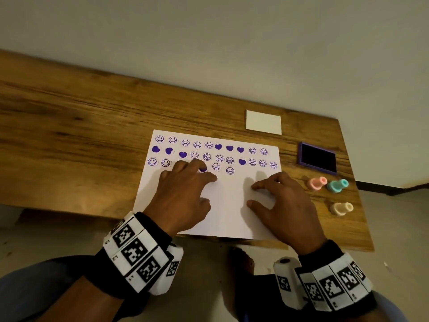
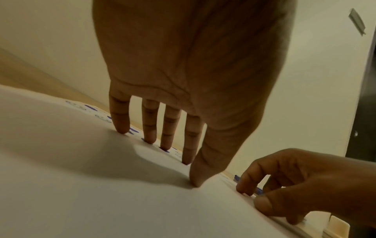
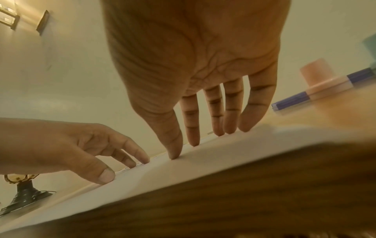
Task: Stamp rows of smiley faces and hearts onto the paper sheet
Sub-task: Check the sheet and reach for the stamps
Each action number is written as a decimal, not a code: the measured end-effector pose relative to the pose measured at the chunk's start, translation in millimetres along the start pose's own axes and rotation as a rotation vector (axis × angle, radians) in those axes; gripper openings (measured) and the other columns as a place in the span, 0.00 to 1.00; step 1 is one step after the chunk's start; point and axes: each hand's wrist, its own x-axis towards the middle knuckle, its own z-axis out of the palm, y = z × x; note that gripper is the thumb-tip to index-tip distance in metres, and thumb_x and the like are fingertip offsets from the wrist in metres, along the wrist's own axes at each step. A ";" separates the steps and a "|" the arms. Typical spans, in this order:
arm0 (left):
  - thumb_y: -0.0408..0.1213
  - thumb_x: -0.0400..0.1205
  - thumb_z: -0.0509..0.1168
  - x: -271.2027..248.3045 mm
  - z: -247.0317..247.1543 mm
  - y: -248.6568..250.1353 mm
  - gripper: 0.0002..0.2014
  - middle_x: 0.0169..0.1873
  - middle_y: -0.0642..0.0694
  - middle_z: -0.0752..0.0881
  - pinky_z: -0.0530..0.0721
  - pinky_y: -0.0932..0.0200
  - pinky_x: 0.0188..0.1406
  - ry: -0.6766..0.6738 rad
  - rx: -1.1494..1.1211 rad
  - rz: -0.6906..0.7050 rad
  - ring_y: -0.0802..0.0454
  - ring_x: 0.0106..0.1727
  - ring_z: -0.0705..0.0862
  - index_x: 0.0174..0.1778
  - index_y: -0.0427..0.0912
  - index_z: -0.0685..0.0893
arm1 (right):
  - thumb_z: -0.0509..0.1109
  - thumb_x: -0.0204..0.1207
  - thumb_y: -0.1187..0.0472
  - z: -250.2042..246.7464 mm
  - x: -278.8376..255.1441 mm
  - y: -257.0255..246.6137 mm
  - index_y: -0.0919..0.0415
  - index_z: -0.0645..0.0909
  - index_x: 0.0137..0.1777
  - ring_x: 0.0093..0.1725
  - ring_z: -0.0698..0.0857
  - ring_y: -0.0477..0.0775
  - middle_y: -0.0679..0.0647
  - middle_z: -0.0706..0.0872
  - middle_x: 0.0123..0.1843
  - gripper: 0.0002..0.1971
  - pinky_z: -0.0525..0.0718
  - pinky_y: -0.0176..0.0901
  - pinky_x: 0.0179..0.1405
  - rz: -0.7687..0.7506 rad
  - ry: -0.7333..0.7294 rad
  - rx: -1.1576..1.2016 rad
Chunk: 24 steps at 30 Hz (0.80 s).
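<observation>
A white paper sheet point(image 1: 227, 205) lies on the wooden table point(image 1: 81, 126), its far part covered with rows of purple smiley faces and hearts. My left hand point(image 1: 185, 189) rests on the sheet with straight fingers, fingertips point(image 2: 150, 140) touching the lowest stamped row. My right hand point(image 1: 278, 196) also rests on the sheet with spread fingers point(image 3: 193, 141), holding nothing. Three stamps lie to the right: pink point(image 1: 316, 182), teal point(image 1: 337, 185) and beige point(image 1: 341, 208). A purple ink pad point(image 1: 317, 158) sits beyond them.
A white rectangular card point(image 1: 263, 122) lies beyond the sheet near the table's far edge. The sheet's near edge reaches the table's front edge. A pale wall stands behind the table. Floor shows past the table's right end.
</observation>
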 end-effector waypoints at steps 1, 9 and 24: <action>0.47 0.79 0.66 -0.2 -0.4 0.5 0.26 0.77 0.57 0.66 0.65 0.47 0.73 0.001 -0.005 -0.002 0.51 0.77 0.63 0.74 0.61 0.72 | 0.76 0.73 0.43 0.1 -0.3 0.6 0.44 0.85 0.63 0.60 0.80 0.51 0.46 0.80 0.61 0.19 0.81 0.43 0.45 -0.002 -0.001 0.000; 0.48 0.79 0.67 0.2 -1.3 -0.6 0.26 0.77 0.57 0.66 0.64 0.47 0.74 0.005 -0.026 -0.022 0.51 0.77 0.63 0.74 0.61 0.72 | 0.75 0.75 0.45 2.0 1.5 -1.4 0.47 0.85 0.64 0.60 0.80 0.53 0.48 0.81 0.62 0.19 0.76 0.41 0.46 -0.013 0.011 0.009; 0.46 0.79 0.68 2.8 1.2 -0.2 0.25 0.76 0.53 0.71 0.64 0.53 0.76 0.074 -0.101 0.045 0.51 0.77 0.67 0.73 0.55 0.76 | 0.75 0.76 0.47 -6.9 2.4 0.3 0.48 0.86 0.63 0.51 0.84 0.47 0.46 0.86 0.57 0.16 0.82 0.41 0.42 -0.019 0.136 0.129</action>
